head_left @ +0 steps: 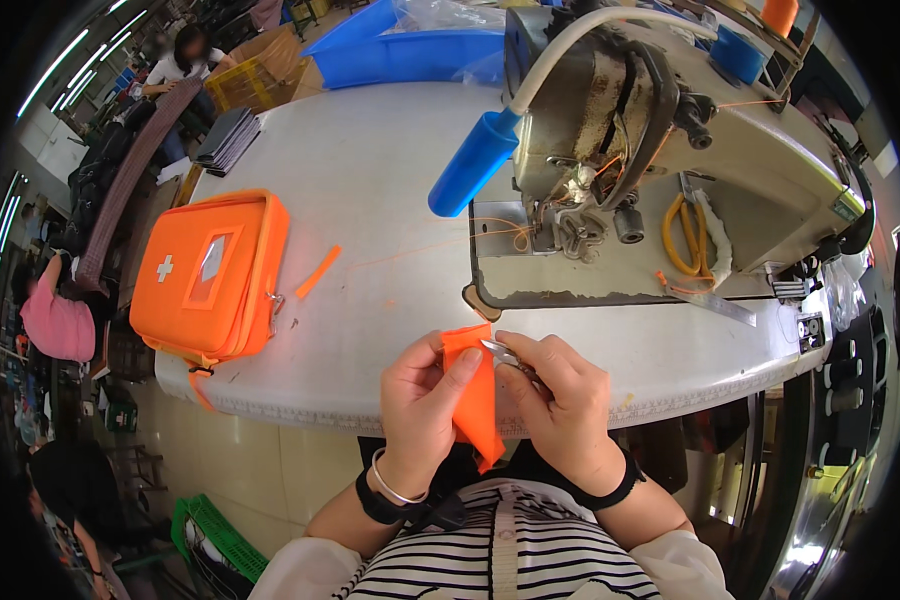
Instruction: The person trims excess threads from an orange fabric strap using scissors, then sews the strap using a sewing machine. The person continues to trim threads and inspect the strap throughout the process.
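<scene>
My left hand grips an orange fabric piece at its top, thumb pressed on it; the piece hangs down past the table's front edge. My right hand is closed around small metal snips, whose tip touches the fabric near its upper part. An orange bag with a white cross and a clear window lies to the left. A narrow orange strip lies between the bag and the sewing machine, which stands behind my right hand with thread trailing from it.
Yellow-handled scissors and a metal ruler lie on the machine bed. A blue tray and dark stacked pieces are at the back. Co-workers are along the left. A green crate is on the floor.
</scene>
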Action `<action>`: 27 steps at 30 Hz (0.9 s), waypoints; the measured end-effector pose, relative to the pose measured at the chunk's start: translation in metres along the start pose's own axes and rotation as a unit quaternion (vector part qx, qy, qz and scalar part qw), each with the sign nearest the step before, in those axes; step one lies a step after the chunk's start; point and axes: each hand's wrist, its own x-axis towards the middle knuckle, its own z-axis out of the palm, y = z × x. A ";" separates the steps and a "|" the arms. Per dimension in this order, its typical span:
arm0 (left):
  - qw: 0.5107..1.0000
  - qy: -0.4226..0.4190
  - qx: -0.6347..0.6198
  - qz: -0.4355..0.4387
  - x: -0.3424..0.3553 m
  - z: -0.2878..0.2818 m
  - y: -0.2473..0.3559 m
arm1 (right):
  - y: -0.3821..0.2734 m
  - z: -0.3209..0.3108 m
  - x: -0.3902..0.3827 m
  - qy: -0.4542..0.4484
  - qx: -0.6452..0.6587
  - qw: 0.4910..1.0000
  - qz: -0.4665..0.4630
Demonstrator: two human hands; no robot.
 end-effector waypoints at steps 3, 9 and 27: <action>1.000 0.003 0.001 0.007 0.000 0.000 -0.001 | 0.001 0.002 -0.002 0.008 -0.037 0.999 -0.008; 1.000 0.004 0.014 0.013 -0.001 0.001 -0.002 | 0.002 0.003 -0.002 0.022 -0.057 0.998 -0.024; 1.000 -0.014 0.007 0.023 -0.001 0.001 -0.001 | 0.007 0.008 -0.002 0.035 0.048 0.998 0.008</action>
